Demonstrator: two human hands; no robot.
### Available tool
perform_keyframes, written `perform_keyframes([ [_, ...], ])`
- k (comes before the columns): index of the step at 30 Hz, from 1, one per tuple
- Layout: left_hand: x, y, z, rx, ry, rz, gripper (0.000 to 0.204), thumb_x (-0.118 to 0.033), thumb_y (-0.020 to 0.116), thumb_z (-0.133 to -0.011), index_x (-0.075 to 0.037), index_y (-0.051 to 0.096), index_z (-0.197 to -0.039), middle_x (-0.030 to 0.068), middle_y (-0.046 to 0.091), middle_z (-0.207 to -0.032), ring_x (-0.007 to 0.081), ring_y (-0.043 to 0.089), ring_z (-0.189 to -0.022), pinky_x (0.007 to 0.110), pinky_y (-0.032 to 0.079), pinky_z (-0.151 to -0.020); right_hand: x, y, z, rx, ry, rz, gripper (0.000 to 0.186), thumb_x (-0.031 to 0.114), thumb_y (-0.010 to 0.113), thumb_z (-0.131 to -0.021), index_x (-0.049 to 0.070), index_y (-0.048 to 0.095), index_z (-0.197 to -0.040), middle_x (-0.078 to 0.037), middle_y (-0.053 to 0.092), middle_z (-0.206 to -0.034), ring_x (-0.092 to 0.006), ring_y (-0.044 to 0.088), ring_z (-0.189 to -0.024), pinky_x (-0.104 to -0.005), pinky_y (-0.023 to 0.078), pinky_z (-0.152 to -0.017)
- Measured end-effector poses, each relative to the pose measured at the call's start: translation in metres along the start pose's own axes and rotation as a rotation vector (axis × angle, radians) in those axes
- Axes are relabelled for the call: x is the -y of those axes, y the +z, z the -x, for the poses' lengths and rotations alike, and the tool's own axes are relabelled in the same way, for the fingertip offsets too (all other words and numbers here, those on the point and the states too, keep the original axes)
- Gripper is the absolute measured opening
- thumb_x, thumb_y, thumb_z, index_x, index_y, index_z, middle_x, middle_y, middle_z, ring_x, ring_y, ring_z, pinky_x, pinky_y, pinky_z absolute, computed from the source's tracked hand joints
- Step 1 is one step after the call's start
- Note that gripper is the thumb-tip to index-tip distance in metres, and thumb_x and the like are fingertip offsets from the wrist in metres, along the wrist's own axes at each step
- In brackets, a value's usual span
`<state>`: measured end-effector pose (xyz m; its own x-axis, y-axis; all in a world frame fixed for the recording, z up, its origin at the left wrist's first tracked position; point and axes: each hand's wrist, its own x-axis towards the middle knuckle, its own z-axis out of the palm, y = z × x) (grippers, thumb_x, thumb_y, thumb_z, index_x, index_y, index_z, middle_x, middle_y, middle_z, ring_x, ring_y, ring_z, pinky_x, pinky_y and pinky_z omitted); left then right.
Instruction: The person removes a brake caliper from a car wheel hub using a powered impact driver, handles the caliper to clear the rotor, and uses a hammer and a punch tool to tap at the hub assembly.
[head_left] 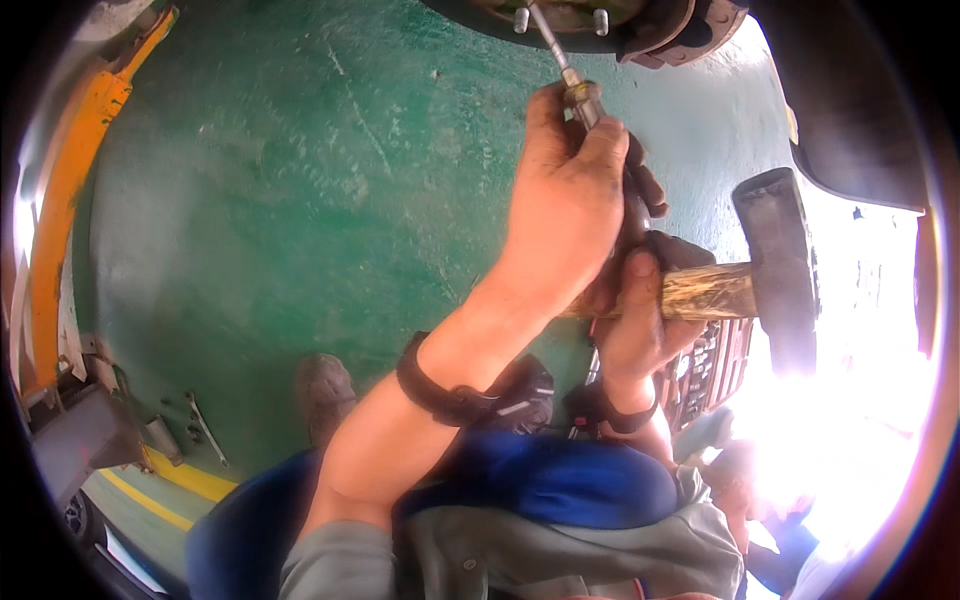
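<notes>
My left hand (575,190) is closed round what looks like a screwdriver (551,42), with a thin bright shaft, a metal collar and a dark handle partly hidden by my fingers. Its shaft points up and away to the wheel hub (570,15) at the top edge, where bolt studs stick out; whether the tip touches is cut off from view. Just below, my right hand (645,305) grips a hammer (715,292) by its worn wooden handle, close to the screwdriver's rear end. The dark hammer head (780,260) stands to the right.
An orange lift arm (70,210) runs along the left. On the green floor (250,220) lie a wrench (207,430) and small metal parts near a yellow line. A tool tray (705,375) with sockets sits at the right, beside another person (735,480). Dark bodywork (860,110) hangs upper right.
</notes>
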<state>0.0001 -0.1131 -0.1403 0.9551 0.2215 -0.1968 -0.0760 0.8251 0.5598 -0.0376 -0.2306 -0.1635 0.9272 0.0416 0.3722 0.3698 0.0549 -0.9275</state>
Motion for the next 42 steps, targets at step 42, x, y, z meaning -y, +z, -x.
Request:
perform_keyframes([
  [42,-0.026,-0.007,0.002,-0.043,-0.023,-0.080,0.034,-0.014,0.054,-0.100,-0.001,0.049,-0.131,0.0085,0.056,-0.089,0.0170,0.055,-0.058,0.034,0.048,-0.050,-0.020,-0.012,0.030,0.111,-0.120,0.348,0.022,0.013,0.063,-0.098,-0.004,0.059,-0.110,-0.008,0.061,-0.077,-0.0129,0.055,-0.061,-0.0262,0.044,-0.057],
])
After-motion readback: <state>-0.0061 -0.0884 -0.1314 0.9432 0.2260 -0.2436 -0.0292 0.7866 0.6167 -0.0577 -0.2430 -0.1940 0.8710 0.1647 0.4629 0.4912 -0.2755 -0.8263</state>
